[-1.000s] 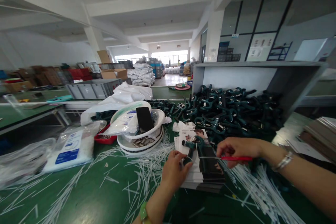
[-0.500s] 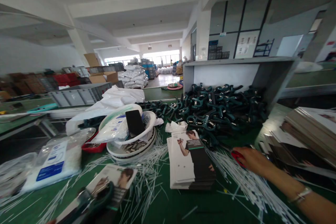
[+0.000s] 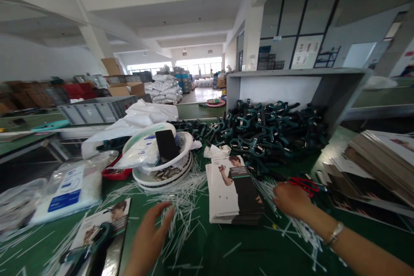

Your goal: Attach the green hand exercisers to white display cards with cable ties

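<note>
My left hand (image 3: 148, 233) is raised over the green table, thumb and fingers apart, holding nothing. To its left, a dark green clamp (image 3: 93, 241) lies on a printed card (image 3: 121, 220). My right hand (image 3: 291, 199) is closed, fingers curled down onto the white zip ties (image 3: 267, 189); whatever is in its grip is hidden. Just beyond that hand are red-handled scissors (image 3: 305, 184). Between my hands sits a stack of printed cards (image 3: 231, 192). More loose zip ties (image 3: 184, 207) are strewn beside my left hand.
A heap of dark green clamps (image 3: 258, 129) spills from a grey bin (image 3: 346, 99). White bowls (image 3: 139, 177) with metal parts and a phone (image 3: 166, 145) stand left of centre. A bag of white pieces (image 3: 69, 185) lies at left, more cards (image 3: 381, 168) at right.
My right hand has left the scissors and moved left onto the zip ties. The card with the clamp has shifted left, and my left hand has come into view, apart from it.
</note>
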